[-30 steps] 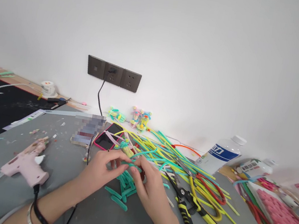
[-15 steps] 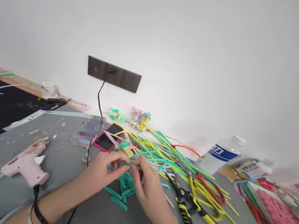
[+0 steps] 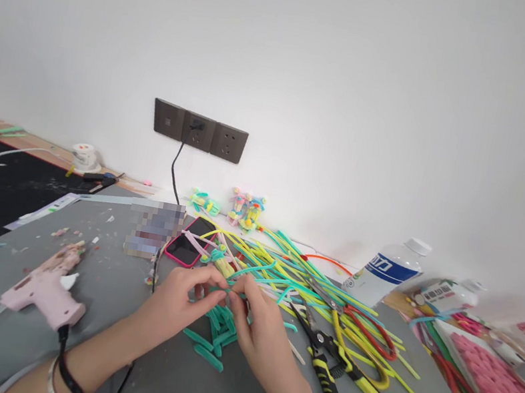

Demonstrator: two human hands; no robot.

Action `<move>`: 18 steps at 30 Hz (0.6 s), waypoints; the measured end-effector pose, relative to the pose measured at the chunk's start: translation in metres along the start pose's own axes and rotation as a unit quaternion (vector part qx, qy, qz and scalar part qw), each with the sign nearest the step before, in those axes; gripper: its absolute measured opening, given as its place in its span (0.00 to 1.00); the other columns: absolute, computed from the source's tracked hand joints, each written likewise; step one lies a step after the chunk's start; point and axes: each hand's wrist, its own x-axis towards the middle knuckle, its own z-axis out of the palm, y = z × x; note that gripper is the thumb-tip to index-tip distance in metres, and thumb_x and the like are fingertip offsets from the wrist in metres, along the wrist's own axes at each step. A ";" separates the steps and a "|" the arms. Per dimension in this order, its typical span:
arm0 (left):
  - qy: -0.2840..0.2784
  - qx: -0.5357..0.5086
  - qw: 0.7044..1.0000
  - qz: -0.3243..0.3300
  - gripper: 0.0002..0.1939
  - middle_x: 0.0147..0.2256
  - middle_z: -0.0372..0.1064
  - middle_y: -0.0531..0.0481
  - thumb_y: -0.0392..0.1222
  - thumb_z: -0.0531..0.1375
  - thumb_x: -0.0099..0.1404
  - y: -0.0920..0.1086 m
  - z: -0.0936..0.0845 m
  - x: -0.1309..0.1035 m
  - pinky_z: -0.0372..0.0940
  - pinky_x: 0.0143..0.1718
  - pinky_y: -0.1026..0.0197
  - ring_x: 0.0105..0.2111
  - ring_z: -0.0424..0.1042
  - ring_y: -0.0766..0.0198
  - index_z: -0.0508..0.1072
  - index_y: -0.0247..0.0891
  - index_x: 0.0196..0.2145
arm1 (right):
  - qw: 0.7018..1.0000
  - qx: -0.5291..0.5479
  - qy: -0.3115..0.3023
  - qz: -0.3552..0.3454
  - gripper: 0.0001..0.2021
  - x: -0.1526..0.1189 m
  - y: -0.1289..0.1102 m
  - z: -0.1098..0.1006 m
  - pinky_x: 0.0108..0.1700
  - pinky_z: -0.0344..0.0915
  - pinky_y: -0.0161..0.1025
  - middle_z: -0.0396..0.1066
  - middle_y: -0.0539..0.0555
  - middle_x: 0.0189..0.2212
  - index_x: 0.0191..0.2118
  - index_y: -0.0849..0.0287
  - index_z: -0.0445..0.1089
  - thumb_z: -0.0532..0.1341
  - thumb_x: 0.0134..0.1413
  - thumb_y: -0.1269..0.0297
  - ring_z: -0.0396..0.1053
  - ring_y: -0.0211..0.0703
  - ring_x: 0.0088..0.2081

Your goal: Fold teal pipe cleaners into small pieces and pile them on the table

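Note:
My left hand [image 3: 195, 290] and my right hand [image 3: 253, 307] meet fingertip to fingertip over the middle of the grey table. Both are closed in a pinch on a green pipe cleaner, mostly hidden by the fingers. Below them lies a heap of short cut green pipe cleaner pieces [image 3: 212, 337]. Just beyond the fingertips is a bundle of bent pipe cleaners [image 3: 218, 260] in pink, yellow and teal. Long yellow and teal pipe cleaners [image 3: 276, 260] spread out behind and to the right.
Right of my hands lie black-and-yellow pliers [image 3: 331, 354] and scissors [image 3: 332, 304]. A bottle [image 3: 386, 272] stands behind them. At the left is a pink glue gun [image 3: 48, 287], its black cord passing my left wrist. A pink-edged phone [image 3: 191, 240] and small pipe cleaner figures [image 3: 247, 211] are farther back.
My fingertips have shifted very slightly, and my right fingers sit a touch closer to the left ones. Everything else on the table stays put.

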 end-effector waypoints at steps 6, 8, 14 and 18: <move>-0.020 -0.019 1.000 -0.012 0.06 0.31 0.80 0.52 0.39 0.58 0.67 0.003 -0.001 0.000 0.65 0.33 0.65 0.31 0.78 0.61 0.76 0.39 0.37 | 1.000 0.026 -0.007 0.013 0.08 -0.001 0.003 0.002 0.32 0.57 0.36 0.64 0.50 0.28 0.35 0.53 0.57 0.50 0.69 0.68 0.63 0.43 0.29; -0.024 -0.013 1.000 -0.007 0.07 0.31 0.80 0.52 0.40 0.58 0.67 0.003 -0.001 0.000 0.65 0.32 0.65 0.31 0.78 0.62 0.76 0.39 0.37 | 0.999 0.038 -0.023 0.024 0.08 -0.001 0.004 0.000 0.33 0.57 0.36 0.65 0.50 0.29 0.35 0.54 0.57 0.50 0.69 0.68 0.64 0.43 0.30; -0.033 0.021 0.999 0.007 0.06 0.30 0.78 0.53 0.38 0.56 0.67 0.001 -0.001 0.001 0.61 0.28 0.67 0.28 0.74 0.65 0.73 0.39 0.34 | 0.995 0.051 -0.081 0.029 0.11 0.006 0.010 -0.021 0.31 0.56 0.35 0.64 0.48 0.26 0.32 0.55 0.63 0.53 0.69 0.64 0.62 0.40 0.28; -0.031 0.007 0.999 -0.023 0.06 0.28 0.80 0.53 0.39 0.55 0.68 0.001 -0.001 0.001 0.61 0.28 0.65 0.27 0.75 0.63 0.72 0.39 0.37 | 0.995 0.004 -0.061 0.081 0.17 0.006 0.029 -0.035 0.26 0.53 0.35 0.63 0.48 0.22 0.28 0.57 0.66 0.51 0.70 0.61 0.60 0.40 0.24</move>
